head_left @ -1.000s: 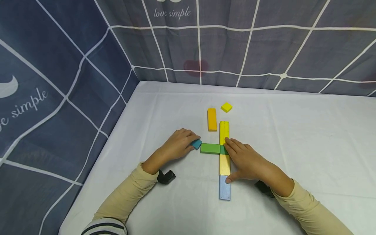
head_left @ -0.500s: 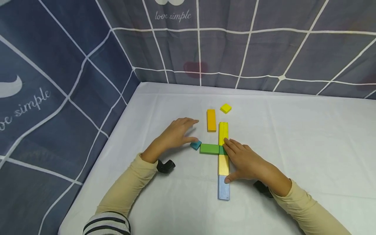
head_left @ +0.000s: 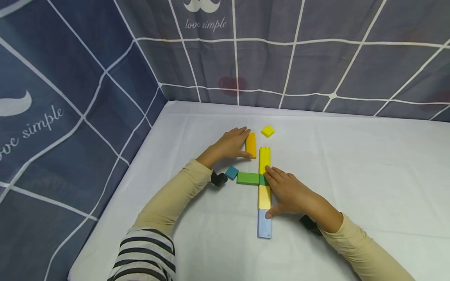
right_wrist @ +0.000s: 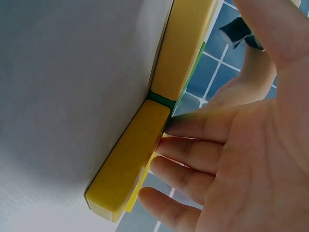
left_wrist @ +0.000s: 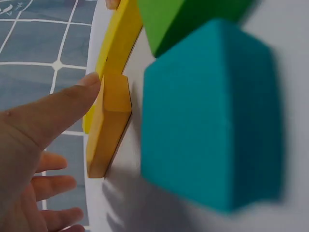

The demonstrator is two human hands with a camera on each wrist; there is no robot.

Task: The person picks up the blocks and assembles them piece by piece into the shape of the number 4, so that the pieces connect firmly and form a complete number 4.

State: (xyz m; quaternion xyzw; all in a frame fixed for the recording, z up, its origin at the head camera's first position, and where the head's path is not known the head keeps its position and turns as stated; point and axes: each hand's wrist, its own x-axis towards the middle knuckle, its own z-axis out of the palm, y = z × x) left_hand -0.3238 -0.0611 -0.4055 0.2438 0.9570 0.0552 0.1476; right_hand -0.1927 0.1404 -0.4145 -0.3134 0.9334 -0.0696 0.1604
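Observation:
In the head view my left hand [head_left: 232, 144] reaches over the left side of the orange block [head_left: 251, 145], thumb by its near end. The left wrist view shows the fingers spread and not closed round it. My right hand [head_left: 290, 191] lies along the right side of a row of blocks with straight fingers. Its fingertips touch the row near the dark green block [head_left: 263, 180], between the yellow block [head_left: 265, 160] and the pale yellow block [head_left: 264, 197]. Its thumb rests on the light blue block [head_left: 264, 223]. A green block [head_left: 248, 178] extends left from the row.
A teal block [head_left: 232, 173] lies at the green block's left end, with the black wrist camera [head_left: 219, 179] close by. Behind the row lies a small yellow block [head_left: 268, 131]. Grey checked cloth [head_left: 267, 66] hangs behind the white table [head_left: 369, 168].
My left hand has let go of the teal block and moved away and to the right, to the orange block. The right hand has stayed at the row. The view has shifted slightly.

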